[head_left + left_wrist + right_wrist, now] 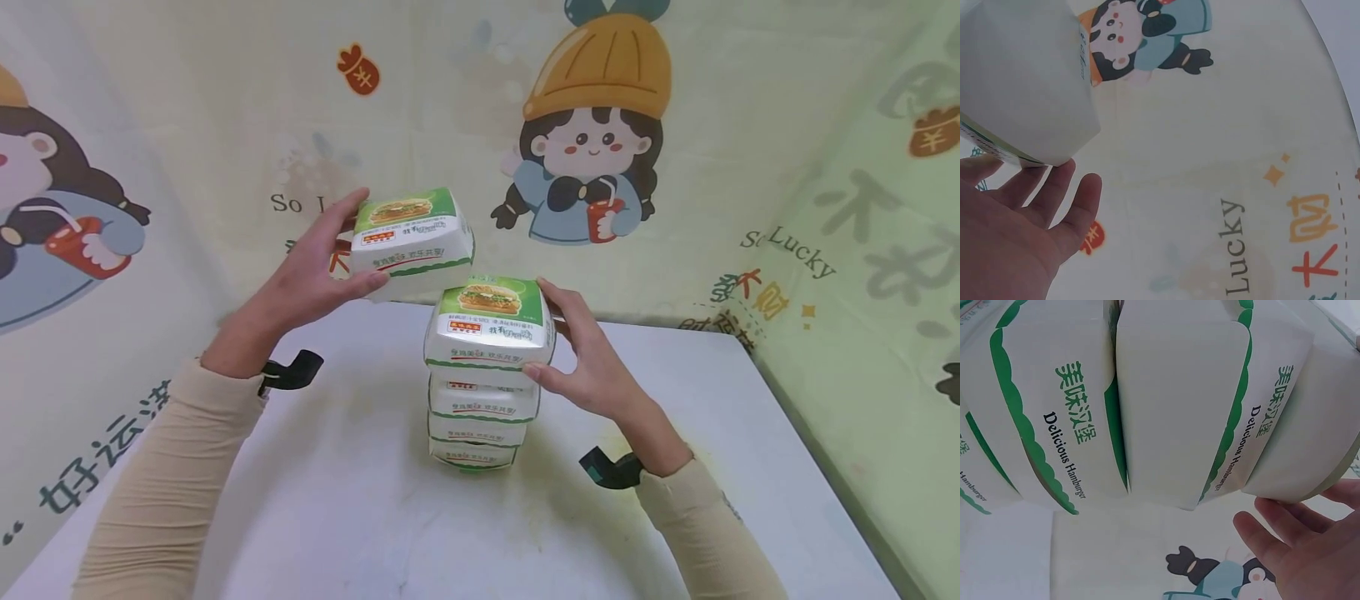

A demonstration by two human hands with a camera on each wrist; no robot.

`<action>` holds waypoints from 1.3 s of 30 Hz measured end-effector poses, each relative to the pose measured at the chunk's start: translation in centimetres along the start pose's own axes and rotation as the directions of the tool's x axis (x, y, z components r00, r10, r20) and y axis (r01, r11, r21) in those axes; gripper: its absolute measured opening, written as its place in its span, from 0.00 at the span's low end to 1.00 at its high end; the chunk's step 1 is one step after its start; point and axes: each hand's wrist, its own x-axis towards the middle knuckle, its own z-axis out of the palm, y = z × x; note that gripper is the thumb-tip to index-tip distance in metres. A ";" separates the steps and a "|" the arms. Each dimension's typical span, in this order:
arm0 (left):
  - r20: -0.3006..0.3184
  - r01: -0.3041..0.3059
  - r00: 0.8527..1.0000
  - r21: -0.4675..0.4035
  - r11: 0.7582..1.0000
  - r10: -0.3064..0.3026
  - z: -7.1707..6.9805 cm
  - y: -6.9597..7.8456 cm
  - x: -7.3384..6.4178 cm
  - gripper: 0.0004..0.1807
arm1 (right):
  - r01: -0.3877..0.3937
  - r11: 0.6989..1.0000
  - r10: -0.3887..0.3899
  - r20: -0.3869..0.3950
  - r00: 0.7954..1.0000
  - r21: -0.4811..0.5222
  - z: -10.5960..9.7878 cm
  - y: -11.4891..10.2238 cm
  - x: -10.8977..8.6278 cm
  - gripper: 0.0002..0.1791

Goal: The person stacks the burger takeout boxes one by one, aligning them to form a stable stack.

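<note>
My left hand holds a white and green burger box up in the air, thumb along its front and fingers at its far left side. In the left wrist view the plain white side of that box shows over the fingertips. A stack of several matching boxes stands upright on the table. Around the right side of the uppermost box my right hand grips, thumb at the front corner and fingers behind. The raised box hangs just left of and above this one, overlapping its back edge in the head view.
The white table reaches to a printed cloth backdrop with cartoon figures behind and at both sides. A black strap with a camera mount sits on each wrist, the left mount and right mount jutting inward.
</note>
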 end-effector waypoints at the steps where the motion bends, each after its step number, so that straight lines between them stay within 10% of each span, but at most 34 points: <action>1: 0.001 -0.007 1.000 0.000 1.000 0.007 0.0 0.1 0.0 0.51 | -0.001 1.000 0.001 0.001 1.000 0.000 0.0 0.0 0.0 0.51; 39: 0.040 -0.211 0.973 -0.236 0.949 0.227 3.0 3.6 1.8 0.47 | -0.002 0.999 0.002 -0.004 1.000 0.043 -0.1 -0.8 0.5 0.48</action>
